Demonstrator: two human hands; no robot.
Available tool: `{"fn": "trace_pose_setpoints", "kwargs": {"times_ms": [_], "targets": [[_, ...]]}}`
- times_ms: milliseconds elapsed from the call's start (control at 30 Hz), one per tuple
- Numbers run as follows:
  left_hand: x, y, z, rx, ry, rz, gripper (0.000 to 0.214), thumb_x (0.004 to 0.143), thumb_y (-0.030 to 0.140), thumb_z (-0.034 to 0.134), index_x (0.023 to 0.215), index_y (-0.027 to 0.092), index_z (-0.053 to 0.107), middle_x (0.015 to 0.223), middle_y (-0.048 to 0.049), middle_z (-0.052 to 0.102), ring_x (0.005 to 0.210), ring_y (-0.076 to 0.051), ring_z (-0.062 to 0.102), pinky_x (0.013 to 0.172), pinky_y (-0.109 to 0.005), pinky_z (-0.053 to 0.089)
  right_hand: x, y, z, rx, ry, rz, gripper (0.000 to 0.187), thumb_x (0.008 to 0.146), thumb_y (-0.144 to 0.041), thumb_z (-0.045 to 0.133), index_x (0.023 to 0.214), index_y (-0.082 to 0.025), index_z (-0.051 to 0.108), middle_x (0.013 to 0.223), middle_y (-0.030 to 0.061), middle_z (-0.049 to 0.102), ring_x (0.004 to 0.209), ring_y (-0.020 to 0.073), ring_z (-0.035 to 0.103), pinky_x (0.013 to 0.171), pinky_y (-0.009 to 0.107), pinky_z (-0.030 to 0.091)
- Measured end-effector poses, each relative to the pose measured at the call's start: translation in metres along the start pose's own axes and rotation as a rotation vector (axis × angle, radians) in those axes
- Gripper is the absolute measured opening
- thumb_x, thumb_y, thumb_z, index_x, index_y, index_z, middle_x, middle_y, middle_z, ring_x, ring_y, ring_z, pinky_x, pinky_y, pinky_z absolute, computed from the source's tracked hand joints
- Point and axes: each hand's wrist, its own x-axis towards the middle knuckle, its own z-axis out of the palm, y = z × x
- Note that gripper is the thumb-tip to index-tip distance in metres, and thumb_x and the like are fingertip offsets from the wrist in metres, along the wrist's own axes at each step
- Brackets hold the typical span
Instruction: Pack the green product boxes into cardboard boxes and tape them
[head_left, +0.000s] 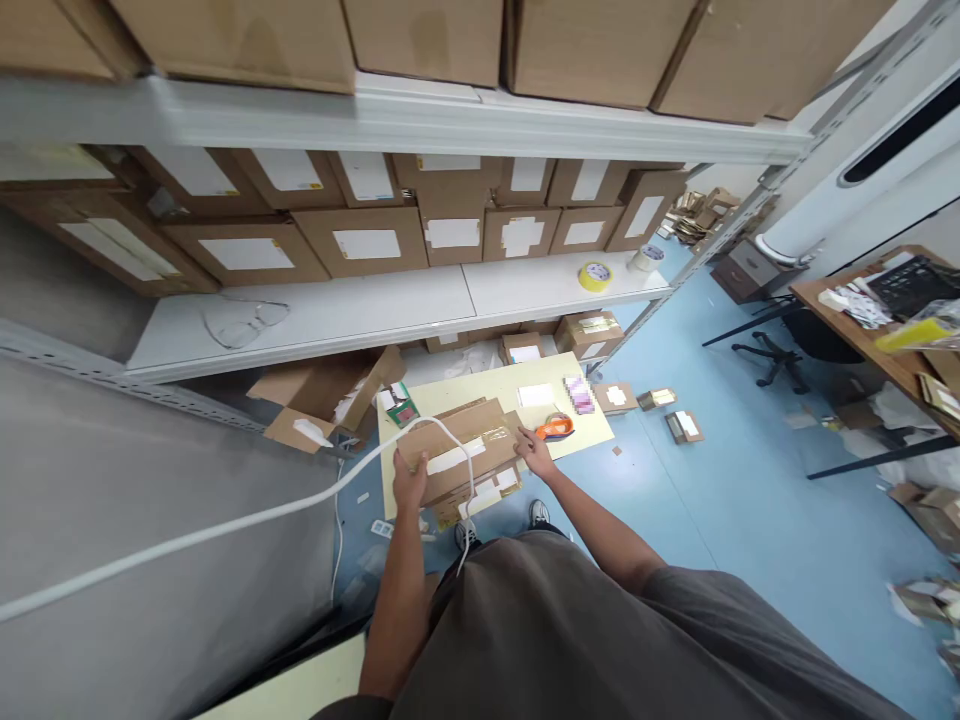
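Note:
A brown cardboard box with a white label and clear tape lies on a pale yellow mat on the floor. My left hand grips the box's near left corner, fingers closed on its edge. At the right end of the box my right hand rests with its fingers spread on the edge. An orange tape dispenser sits just beyond my right hand. Flattened cardboard and white labels lie under the box.
White metal shelving full of labelled boxes stands behind the mat, with a yellow tape roll. An open carton sits at the left. Small boxes litter the blue floor. A white cable crosses in front. A desk stands right.

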Motion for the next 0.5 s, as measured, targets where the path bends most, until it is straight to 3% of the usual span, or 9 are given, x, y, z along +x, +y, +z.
{"fn": "trace_pose_setpoints", "kwargs": {"times_ms": [100, 233, 367, 500], "targets": [[0.000, -0.001, -0.004, -0.086, 0.052, -0.012, 0.068, 0.099, 0.050, 0.069, 0.158, 0.022, 0.053, 0.150, -0.0155, 0.072, 0.136, -0.035, 0.071, 0.116, -0.049, 0.056, 0.018, 0.016, -0.046, -0.211, 0.067, 0.061, 0.055, 0.092, -0.025, 0.061, 0.146, -0.018, 0.069, 0.146, 0.0164, 0.073, 0.137, 0.0334, 0.067, 0.119, 0.048, 0.053], [-0.006, 0.004, -0.007, -0.164, 0.091, 0.020, 0.056, 0.095, 0.037, 0.074, 0.147, 0.021, 0.061, 0.141, -0.0139, 0.077, 0.132, -0.034, 0.073, 0.118, -0.050, 0.057, 0.044, 0.041, -0.097, -0.593, -0.129, 0.080, 0.051, 0.085, -0.014, 0.067, 0.136, -0.015, 0.072, 0.140, 0.0186, 0.074, 0.132, 0.0367, 0.069, 0.111, 0.044, 0.055], [-0.015, 0.011, -0.003, -0.199, 0.114, -0.001, 0.054, 0.091, 0.033, 0.077, 0.142, 0.019, 0.063, 0.134, -0.0155, 0.079, 0.125, -0.036, 0.076, 0.115, -0.053, 0.059, 0.063, 0.066, -0.113, -0.675, -0.316, 0.097, 0.047, 0.079, -0.005, 0.075, 0.125, -0.012, 0.073, 0.127, 0.0213, 0.077, 0.119, 0.0369, 0.073, 0.102, 0.042, 0.056], [-0.026, 0.018, 0.000, -0.223, 0.153, 0.003, 0.056, 0.089, 0.028, 0.080, 0.141, 0.018, 0.062, 0.134, -0.0128, 0.078, 0.127, -0.032, 0.075, 0.116, -0.050, 0.059, 0.074, 0.085, -0.119, -0.699, -0.387, 0.050, 0.037, 0.087, -0.007, 0.073, 0.124, -0.015, 0.071, 0.121, 0.0196, 0.078, 0.121, 0.0359, 0.072, 0.108, 0.042, 0.052]]}}
